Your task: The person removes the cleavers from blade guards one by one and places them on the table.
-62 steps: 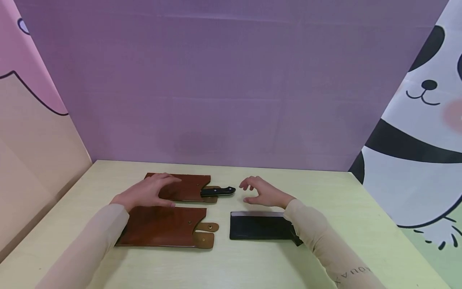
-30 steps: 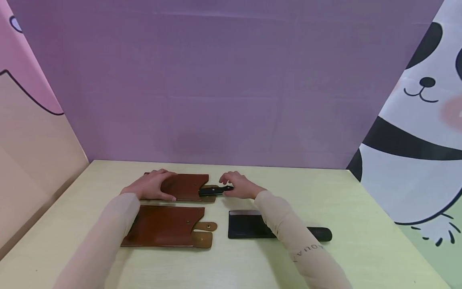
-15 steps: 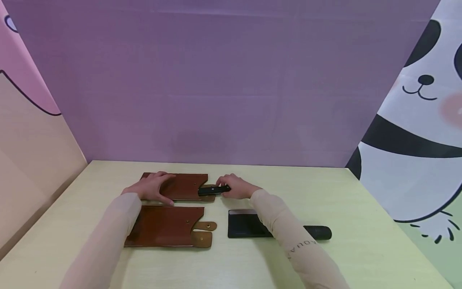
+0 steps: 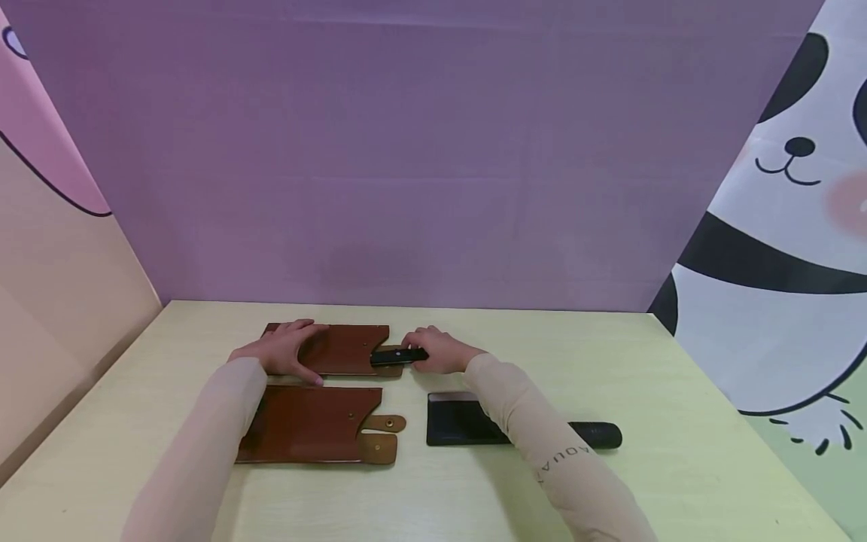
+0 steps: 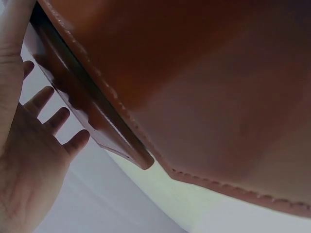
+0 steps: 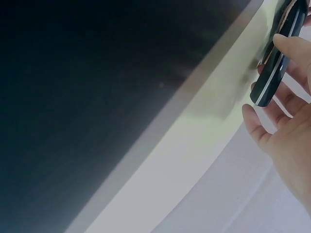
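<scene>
Two brown leather sheaths lie on the pale table. My left hand rests flat on the far sheath, fingers spread over its left part. A black knife handle sticks out of that sheath's right end, and my right hand grips it. In the right wrist view the thumb and fingers of the right hand close round the handle. The left wrist view shows the left hand with straight fingers beside the sheath's edge. The near sheath lies untouched, strap to the right.
A black cleaver lies in front of my right forearm, its handle pointing right. The table is bounded by a purple back wall, a pink and beige panel on the left and a panda panel on the right.
My right hand moved left from beside the knife handle and took hold of it. A little less of the handle now shows outside the far sheath. My left hand stayed on that sheath.
</scene>
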### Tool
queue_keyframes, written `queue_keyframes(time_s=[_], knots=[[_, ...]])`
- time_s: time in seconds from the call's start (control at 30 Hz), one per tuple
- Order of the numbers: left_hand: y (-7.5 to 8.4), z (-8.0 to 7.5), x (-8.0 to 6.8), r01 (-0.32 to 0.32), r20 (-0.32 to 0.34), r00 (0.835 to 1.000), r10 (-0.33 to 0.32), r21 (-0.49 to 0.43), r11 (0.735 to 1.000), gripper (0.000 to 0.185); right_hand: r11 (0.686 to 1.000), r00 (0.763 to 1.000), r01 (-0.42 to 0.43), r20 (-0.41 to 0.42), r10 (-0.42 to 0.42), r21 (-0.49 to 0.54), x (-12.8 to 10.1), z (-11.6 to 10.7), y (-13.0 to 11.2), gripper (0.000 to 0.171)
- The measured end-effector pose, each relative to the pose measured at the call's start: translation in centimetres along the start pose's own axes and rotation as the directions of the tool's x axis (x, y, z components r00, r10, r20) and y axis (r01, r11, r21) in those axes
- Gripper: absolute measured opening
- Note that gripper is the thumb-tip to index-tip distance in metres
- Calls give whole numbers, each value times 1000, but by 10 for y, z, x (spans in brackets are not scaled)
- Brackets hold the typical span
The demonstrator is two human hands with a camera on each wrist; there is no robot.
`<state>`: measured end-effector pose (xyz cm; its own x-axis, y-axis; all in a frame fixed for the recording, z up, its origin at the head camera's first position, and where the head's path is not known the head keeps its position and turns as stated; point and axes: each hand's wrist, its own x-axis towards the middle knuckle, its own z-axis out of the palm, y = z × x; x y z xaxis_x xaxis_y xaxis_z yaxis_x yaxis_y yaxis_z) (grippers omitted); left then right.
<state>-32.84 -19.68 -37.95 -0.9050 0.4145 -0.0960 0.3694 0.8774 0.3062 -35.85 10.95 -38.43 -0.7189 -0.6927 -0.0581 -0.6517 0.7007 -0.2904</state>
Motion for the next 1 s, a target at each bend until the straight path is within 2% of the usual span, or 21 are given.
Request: queue_keyframes(time_s=[0.27, 0.7, 1.0], knots=[[-2, 1, 1, 0, 6, 1000, 0, -1, 1000, 103, 1000, 1000, -7, 3, 7, -1, 1, 2, 0, 31], [0, 1, 7, 29, 60, 998, -29, 9, 1000, 105, 1000, 1000, 14, -13, -14, -21, 0, 5, -2, 28], [1, 1, 8, 7, 32, 999, -7, 26, 1000, 103, 999, 999, 40, -3, -41, -36, 2, 4, -2, 26]])
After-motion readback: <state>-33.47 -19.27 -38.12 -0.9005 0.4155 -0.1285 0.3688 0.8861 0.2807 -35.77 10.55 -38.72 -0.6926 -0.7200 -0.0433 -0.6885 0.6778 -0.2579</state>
